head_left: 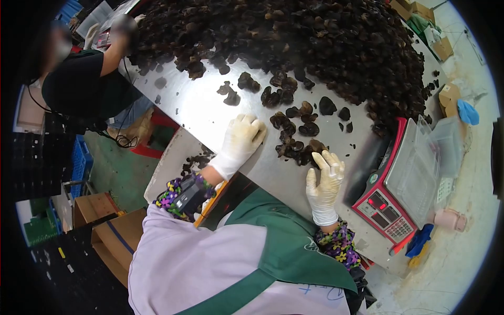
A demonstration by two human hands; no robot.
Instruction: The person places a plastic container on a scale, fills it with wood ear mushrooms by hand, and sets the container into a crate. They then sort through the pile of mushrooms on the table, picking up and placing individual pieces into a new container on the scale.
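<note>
My left hand (240, 140), in a white glove, lies palm down on the metal table (202, 107), its fingers outstretched and nothing visible in them. To its right, my right hand (326, 184), also gloved, is open with the thumb apart. Its fingertips are right at the near edge of a loose cluster of dark wood ear mushrooms (298, 152). More wood ear pieces (281, 89) lie scattered beyond both hands. Behind them rises a large heap of wood ear mushrooms (315, 37), spread across the back of the table.
A red digital scale (380, 207) with a clear plastic tray (415, 178) stands at the right. Another person (86, 84) is at the table's left side. Dark fragments lie in a light tray (176, 157) below the table edge. Cardboard boxes (113, 247) stand lower left.
</note>
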